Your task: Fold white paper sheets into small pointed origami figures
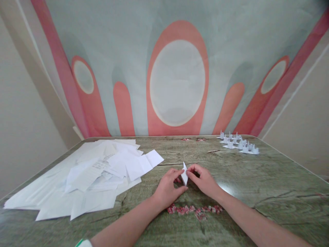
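**Two hands on one half-folded paper piece**

Both my hands meet at table centre, about 6 o'clock from the big pale oval on the wall behind. Left hand [168, 187] pinches the small white folded paper piece [184, 173] from its 9 o'clock side; right hand [203, 180] pinches it from 3 o'clock. Piece stands on edge between the fingertips, pointed tip up, lower end just off or touching the green marbled tabletop [269, 185] — can't tell which.

My read on doing the fold well: keep both pinches low and close to the crease, line the edges up before pressing, run a fingertip along the crease against the table. Thin sheet, so light grip; squeezing too hard will likely buckle the point.

Loose pile of white paper sheets [89, 175] sits at 9–10 o'clock from my hands, well apart. Cluster of small white folded paper figures [239, 143] at 1–2 o'clock, near the far edge.

Hard to make out:
- fold lines on the piece, blown out white
- exact shape of the finished figures, too small
- print on some sheets, unreadable
- my left wrist, cut off at the bottom edge, a green-white band just showing
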`<state>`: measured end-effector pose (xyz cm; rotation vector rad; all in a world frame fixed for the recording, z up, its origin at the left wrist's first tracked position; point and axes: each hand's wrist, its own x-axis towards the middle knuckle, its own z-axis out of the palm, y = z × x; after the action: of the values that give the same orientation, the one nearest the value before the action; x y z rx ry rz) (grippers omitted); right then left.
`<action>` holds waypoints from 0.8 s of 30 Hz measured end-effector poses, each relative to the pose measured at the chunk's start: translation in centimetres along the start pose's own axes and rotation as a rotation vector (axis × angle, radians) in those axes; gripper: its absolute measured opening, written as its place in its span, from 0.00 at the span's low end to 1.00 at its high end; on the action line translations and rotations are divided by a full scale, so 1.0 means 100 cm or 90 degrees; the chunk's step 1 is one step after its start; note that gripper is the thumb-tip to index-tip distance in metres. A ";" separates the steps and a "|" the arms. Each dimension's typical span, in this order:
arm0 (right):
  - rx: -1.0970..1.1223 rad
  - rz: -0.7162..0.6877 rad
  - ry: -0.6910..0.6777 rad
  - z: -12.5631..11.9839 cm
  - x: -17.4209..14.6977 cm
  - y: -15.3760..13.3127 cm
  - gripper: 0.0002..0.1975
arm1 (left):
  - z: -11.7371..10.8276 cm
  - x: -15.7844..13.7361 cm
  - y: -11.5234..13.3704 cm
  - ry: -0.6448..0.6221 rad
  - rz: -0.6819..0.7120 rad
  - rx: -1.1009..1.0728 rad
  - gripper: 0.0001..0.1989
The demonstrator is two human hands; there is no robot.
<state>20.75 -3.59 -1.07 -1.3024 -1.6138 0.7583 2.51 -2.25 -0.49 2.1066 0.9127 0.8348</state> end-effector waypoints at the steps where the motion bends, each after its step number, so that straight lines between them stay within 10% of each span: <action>1: -0.014 -0.008 -0.002 0.000 0.000 0.000 0.07 | -0.003 0.000 0.000 -0.014 0.001 0.011 0.26; 9: -0.040 -0.031 -0.009 0.002 0.000 0.001 0.06 | -0.021 0.006 0.003 -0.114 0.021 0.033 0.26; 24: -0.119 -0.043 -0.005 0.002 -0.001 -0.003 0.04 | -0.020 0.004 0.004 -0.058 0.082 0.126 0.21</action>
<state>20.40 -3.72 -0.92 -1.3695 -1.7599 0.5823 1.36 -1.45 1.10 2.3748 0.8484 0.7305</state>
